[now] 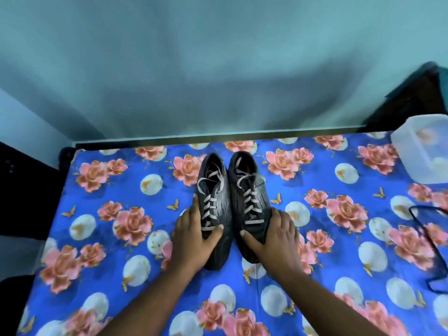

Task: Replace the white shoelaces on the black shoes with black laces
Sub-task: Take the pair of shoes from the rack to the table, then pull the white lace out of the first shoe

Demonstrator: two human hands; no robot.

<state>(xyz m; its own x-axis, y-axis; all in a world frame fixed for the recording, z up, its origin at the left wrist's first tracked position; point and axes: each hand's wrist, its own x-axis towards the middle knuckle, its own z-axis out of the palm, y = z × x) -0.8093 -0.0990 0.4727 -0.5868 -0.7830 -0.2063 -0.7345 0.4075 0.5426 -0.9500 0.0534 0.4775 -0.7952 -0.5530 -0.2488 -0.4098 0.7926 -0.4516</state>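
Observation:
Two black shoes stand side by side on the blue floral sheet, toes toward me. The left shoe (213, 190) and the right shoe (247, 187) both carry white laces (251, 202) threaded through the eyelets, with loose ends lying near the heels. My left hand (191, 236) grips the toe part of the left shoe, thumb across its top. My right hand (274, 236) grips the toe part of the right shoe in the same way. A black lace (423, 229) lies in a loop on the sheet at the far right, apart from both hands.
The blue floral sheet (121, 238) covers a bed set against a teal wall (218, 69). A clear plastic box (421, 149) sits at the back right corner. Dark furniture stands behind it and at the left edge.

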